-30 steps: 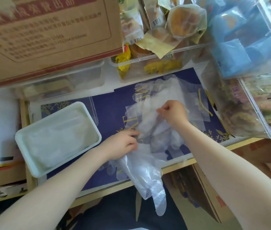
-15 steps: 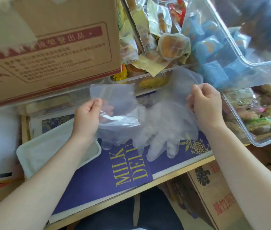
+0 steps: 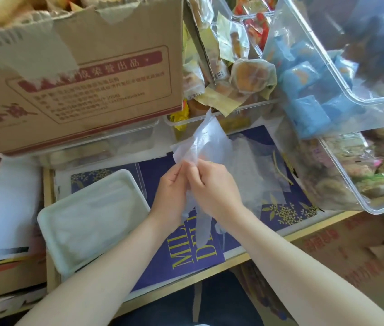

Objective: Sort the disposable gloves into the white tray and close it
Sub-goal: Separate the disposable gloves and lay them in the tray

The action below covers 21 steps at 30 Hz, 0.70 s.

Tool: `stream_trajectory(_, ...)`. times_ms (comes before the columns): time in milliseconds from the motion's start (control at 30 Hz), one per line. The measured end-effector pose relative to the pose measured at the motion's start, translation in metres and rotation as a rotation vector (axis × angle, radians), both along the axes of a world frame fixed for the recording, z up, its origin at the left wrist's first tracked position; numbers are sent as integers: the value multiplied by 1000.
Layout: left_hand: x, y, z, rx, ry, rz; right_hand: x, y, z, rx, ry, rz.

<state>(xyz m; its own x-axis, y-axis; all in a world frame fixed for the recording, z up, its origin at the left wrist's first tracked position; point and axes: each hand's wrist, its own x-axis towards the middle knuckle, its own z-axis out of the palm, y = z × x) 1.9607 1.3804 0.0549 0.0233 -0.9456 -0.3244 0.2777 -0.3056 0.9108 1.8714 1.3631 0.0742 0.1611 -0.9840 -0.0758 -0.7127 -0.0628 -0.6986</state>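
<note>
A clear disposable glove (image 3: pixel 206 141) is bunched lengthwise between both hands, its cuff sticking up and its fingers hanging down at the purple mat. My left hand (image 3: pixel 172 196) and my right hand (image 3: pixel 214 191) pinch it together at the middle, just right of the white tray (image 3: pixel 49 228). The tray sits open at the left with clear gloves lying inside it. More clear gloves (image 3: pixel 252 170) lie flat on the mat behind my right hand.
A purple printed mat (image 3: pixel 186 257) covers the wooden board. A cardboard box (image 3: pixel 80 74) stands at the back left, clear bins of wrapped snacks (image 3: pixel 341 165) at the back and right. A clear lid (image 3: pixel 139 170) lies behind the tray.
My hands, which held the glove spread wide, have come together at the middle, folding the glove into a narrow bunch. Before that they lifted it off the pile.
</note>
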Motion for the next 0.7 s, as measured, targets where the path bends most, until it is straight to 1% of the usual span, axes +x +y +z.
stream_trajectory(67,4,0,0,13,107,9,-3,0,-1,50,-52,77)
stream_trajectory(167,13,-1,-7,13,171,-20,-7,0,1,141,-146,148)
stream_trajectory(233,17,-2,-7,-32,110,-78,-10,-2,1,171,-163,188)
stream_trajectory(300,20,-5,-6,-66,21,-104,-12,-4,1,174,-122,244)
stream_trajectory(367,21,-9,-4,-50,-24,-75,-17,-4,-1,103,-125,265)
stream_trajectory(400,22,-10,-4,-36,-33,-75,-21,-4,-3,21,-142,225)
stream_trajectory(467,28,-12,-4,-28,-38,-102,-37,-7,-7,-180,-172,38)
stream_trajectory(500,31,-11,-2,-31,-44,-136,-45,-9,-8,-239,-175,-65)
stream_trajectory(533,35,-10,-1,-29,-43,-170,-55,-13,-9,-226,-200,-140)
stream_trajectory(567,40,-10,0,-26,-35,-200,-65,-17,-11,-124,-249,-172)
stream_trajectory(600,44,-10,2,-17,-9,-225,-74,-22,-14,42,-314,-160)
stream_trajectory(667,48,-8,5,11,71,-269,-87,-28,-20,356,-485,-42)
stream_trajectory(700,49,-7,6,20,116,-288,-92,-30,-23,453,-562,38)
